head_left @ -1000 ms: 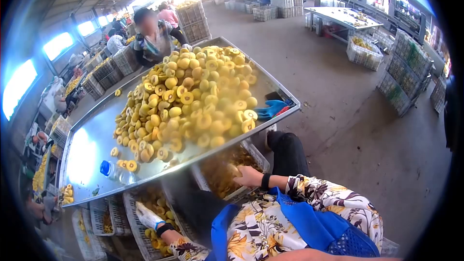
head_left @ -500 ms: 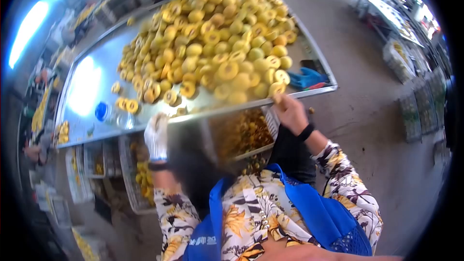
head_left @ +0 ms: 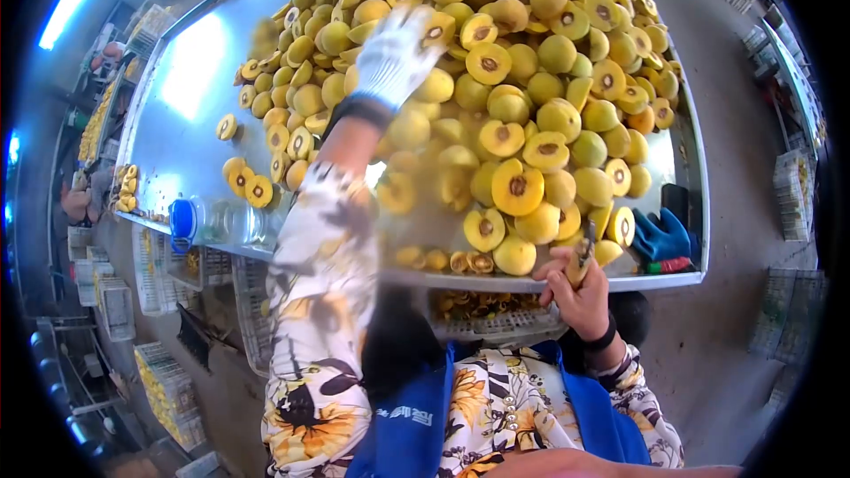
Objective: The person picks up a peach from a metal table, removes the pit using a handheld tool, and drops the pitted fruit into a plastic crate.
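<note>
A large heap of yellow fruit [head_left: 558, 53], many pieces halved with brown pits showing, covers much of a metal table [head_left: 199, 57]. My left hand [head_left: 398, 57], in a white glove, reaches onto the heap's left part; its fingers are blurred against the fruit. At the table's front edge, my bare right hand [head_left: 577, 295] is closed around a small tool [head_left: 580, 258] with a light handle, beside halved fruit. Several small halves [head_left: 460, 262] lie along the front rim, between the hands.
A clear bottle with a blue cap [head_left: 183, 219] lies at the table's left front. Blue gloves [head_left: 660, 235] and a red item [head_left: 668, 265] lie at the right corner. Crates [head_left: 168, 389] stand on the floor; one crate [head_left: 496, 326] is below the front edge.
My left hand has moved from the front edge up onto the heap. My right hand has shifted along the edge, and the tool now shows in it. The view has moved closer to the table.
</note>
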Tool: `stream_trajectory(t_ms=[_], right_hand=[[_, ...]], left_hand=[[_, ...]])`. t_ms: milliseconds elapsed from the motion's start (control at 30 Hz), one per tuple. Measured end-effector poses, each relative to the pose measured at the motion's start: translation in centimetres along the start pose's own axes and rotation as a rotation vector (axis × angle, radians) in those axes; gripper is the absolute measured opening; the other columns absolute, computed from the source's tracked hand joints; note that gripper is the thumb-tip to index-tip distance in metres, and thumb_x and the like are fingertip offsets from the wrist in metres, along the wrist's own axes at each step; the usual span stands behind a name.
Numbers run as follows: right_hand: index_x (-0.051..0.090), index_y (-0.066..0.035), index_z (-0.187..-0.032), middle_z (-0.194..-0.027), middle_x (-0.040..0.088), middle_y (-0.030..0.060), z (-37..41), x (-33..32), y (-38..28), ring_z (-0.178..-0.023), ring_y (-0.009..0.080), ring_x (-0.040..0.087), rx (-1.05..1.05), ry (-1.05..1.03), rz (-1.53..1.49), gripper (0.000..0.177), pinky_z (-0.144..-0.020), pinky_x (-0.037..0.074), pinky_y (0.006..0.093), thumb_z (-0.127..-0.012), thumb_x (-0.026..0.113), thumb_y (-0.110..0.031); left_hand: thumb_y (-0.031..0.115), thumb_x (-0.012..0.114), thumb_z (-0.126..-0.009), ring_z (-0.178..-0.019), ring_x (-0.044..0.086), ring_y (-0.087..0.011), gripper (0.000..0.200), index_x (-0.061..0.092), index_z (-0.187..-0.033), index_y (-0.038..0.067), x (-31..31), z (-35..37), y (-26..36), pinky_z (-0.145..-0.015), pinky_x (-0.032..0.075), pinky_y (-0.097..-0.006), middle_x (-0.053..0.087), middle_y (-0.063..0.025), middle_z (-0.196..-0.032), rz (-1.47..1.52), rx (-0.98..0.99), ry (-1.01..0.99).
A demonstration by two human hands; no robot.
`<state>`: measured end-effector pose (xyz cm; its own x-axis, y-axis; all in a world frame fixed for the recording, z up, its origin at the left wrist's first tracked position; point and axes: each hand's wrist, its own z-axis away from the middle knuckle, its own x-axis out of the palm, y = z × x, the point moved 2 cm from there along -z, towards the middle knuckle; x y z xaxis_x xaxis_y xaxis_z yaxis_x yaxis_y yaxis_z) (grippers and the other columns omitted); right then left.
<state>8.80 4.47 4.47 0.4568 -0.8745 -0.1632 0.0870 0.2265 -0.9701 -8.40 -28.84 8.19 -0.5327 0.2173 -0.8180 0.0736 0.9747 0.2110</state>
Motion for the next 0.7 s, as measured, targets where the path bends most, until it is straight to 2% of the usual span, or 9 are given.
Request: stream_trajectory(t_ms=[200,267,333,433,500,533,600,633,700], right_hand=[[0.042,0.003,-0.112,-0.083,0.063,0.0127,-0.4,-1.5,-0.3,-0.055,0.0101,0.055,-0.009,-0.043,-0.152,0.025,-0.052,0.045,0.0216,-0.090,0.050,-0.008],[0.043,0.002,-0.112,-0.085,0.063,0.0128,-0.2,-1.7,0.4,-0.058,0.0095,0.055,-0.021,-0.077,-0.172,0.025,-0.053,0.046,0.0218,-0.090,0.051,-0.010],[0.045,0.002,-0.110,-0.085,0.064,0.0125,-0.1,-1.4,0.9,-0.058,0.0092,0.056,0.015,-0.117,-0.149,0.023,-0.053,0.046,0.0218,-0.090,0.052,-0.009],[0.047,0.002,-0.108,-0.083,0.065,0.0110,0.5,-0.5,1.8,-0.057,0.0078,0.056,0.002,-0.130,-0.119,0.023,-0.052,0.046,0.0210,-0.089,0.054,-0.006],[0.047,0.003,-0.109,-0.081,0.066,0.0078,0.7,-0.1,1.6,-0.057,0.0062,0.056,-0.057,-0.139,-0.055,0.025,-0.052,0.046,0.0200,-0.088,0.057,-0.006],[0.050,0.002,-0.106,-0.082,0.067,0.0064,1.2,0.1,1.3,-0.058,0.0071,0.057,0.028,-0.117,-0.051,0.025,-0.053,0.047,0.0226,-0.086,0.060,-0.008],[0.054,0.000,-0.104,-0.078,0.066,0.0097,1.6,0.1,1.7,-0.058,0.0140,0.060,-0.232,-0.030,0.171,0.028,-0.055,0.048,0.0278,-0.083,0.065,-0.012],[0.056,-0.001,-0.104,-0.073,0.062,0.0142,1.9,0.1,0.6,-0.061,0.0226,0.062,-0.186,-0.009,0.212,0.033,-0.057,0.048,0.0326,-0.079,0.069,-0.018],[0.053,-0.004,-0.111,-0.073,0.062,0.0172,2.3,0.1,0.3,-0.064,0.0291,0.061,-0.170,-0.016,0.207,0.040,-0.059,0.048,0.0358,-0.081,0.066,-0.027]], left_hand=[[0.041,0.065,-0.076,-0.113,0.048,-0.0294,0.043,0.059,-0.112,0.018,5.3,-6.5,-0.7,-0.092,0.043,-0.0403,0.053,-0.0100,-0.116,-0.172,-0.042,-0.384],[0.035,0.068,-0.073,-0.103,0.052,-0.0274,0.031,0.062,-0.095,0.015,6.0,-5.6,-1.1,-0.080,0.049,-0.0418,0.054,-0.0094,-0.103,-0.243,0.096,-0.264],[0.031,0.068,-0.072,-0.096,0.054,-0.0286,0.029,0.059,-0.093,0.014,5.3,-3.9,-0.1,-0.078,0.049,-0.0404,0.051,-0.0084,-0.106,-0.314,0.194,-0.246],[0.029,0.067,-0.074,-0.088,0.058,-0.0278,0.028,0.059,-0.095,0.013,4.9,-1.5,0.8,-0.071,0.049,-0.0403,0.055,-0.0087,-0.096,-0.298,0.147,-0.277],[0.039,0.064,-0.076,-0.091,0.058,-0.0304,0.035,0.058,-0.096,0.011,4.8,0.1,0.0,-0.074,0.049,-0.0416,0.058,-0.0111,-0.100,-0.211,-0.037,-0.309],[0.042,0.063,-0.076,-0.090,0.059,-0.0320,0.040,0.058,-0.100,0.010,4.6,1.3,0.0,-0.076,0.048,-0.0423,0.059,-0.0122,-0.101,-0.167,-0.072,-0.340],[0.042,0.063,-0.076,-0.088,0.059,-0.0319,0.041,0.060,-0.100,0.009,3.5,2.8,0.6,-0.075,0.048,-0.0422,0.060,-0.0132,-0.095,-0.205,-0.133,-0.398],[0.042,0.063,-0.076,-0.088,0.060,-0.0321,0.041,0.060,-0.099,0.008,2.7,3.6,1.0,-0.074,0.047,-0.0423,0.061,-0.0143,-0.093,-0.173,-0.192,-0.387],[0.042,0.065,-0.074,-0.083,0.059,-0.0343,0.041,0.061,-0.094,0.007,1.4,5.4,1.4,-0.072,0.047,-0.0421,0.062,-0.0172,-0.086,-0.023,-0.311,-0.253]])
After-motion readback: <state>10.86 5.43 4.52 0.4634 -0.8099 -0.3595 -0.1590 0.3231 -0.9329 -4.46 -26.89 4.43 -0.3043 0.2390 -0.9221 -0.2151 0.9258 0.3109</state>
